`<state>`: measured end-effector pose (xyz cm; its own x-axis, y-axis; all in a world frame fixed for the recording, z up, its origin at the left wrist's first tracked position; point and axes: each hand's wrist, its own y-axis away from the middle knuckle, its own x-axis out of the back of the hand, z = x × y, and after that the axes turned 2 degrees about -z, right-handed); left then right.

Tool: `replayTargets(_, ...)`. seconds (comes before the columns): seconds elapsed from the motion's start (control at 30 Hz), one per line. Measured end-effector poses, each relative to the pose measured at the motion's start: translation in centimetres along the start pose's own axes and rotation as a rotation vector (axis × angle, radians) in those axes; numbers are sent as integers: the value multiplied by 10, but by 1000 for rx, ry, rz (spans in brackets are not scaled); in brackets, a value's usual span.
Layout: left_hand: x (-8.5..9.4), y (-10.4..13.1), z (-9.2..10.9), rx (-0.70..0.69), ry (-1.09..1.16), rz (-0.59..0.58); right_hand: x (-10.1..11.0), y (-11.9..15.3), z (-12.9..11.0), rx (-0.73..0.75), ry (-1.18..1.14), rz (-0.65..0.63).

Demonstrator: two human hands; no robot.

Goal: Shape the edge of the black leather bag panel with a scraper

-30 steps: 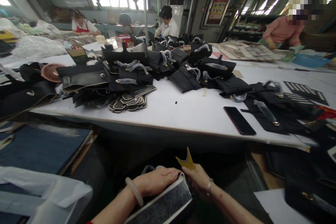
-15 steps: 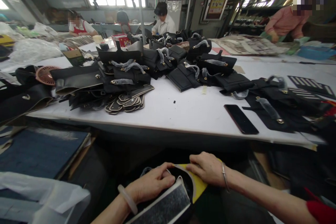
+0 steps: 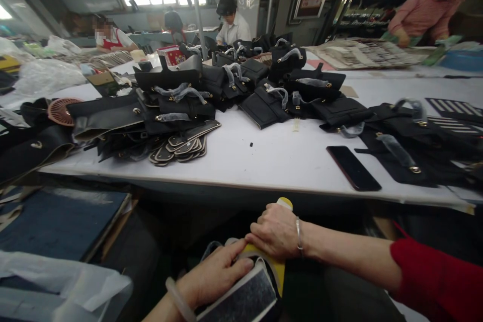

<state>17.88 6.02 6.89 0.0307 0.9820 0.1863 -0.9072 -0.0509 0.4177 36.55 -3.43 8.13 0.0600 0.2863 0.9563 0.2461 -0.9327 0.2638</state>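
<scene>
The left hand point(image 3: 213, 274) presses flat on the black bag panel point(image 3: 241, 297), steadying it, while the right hand point(image 3: 275, 231), fist clamped, drives the yellow scraper point(image 3: 277, 266) along its edge.

Red sleeve point(image 3: 437, 279) and thin metal bracelet point(image 3: 298, 234) on right arm, pale bangle point(image 3: 180, 299) on left.

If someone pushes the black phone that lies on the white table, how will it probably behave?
The black phone lies flat on the white table, so it would probably slide rather than tip or roll. Its surface looks smooth and glossy, so it may be slippery to pick up. It looks thin and rigid, so it likely would not bend, unlike the soft bag pieces beside it.
</scene>
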Motion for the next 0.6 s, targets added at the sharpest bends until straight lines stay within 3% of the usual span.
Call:
replayTargets(0.27, -2, 4, 2, 50, -219, 11, 2, -1, -3, 57, 36, -20)
replayTargets(0.6, -9, 8, 5, 14, -321, 33, 0, 2, -10, -5, 30, -56)
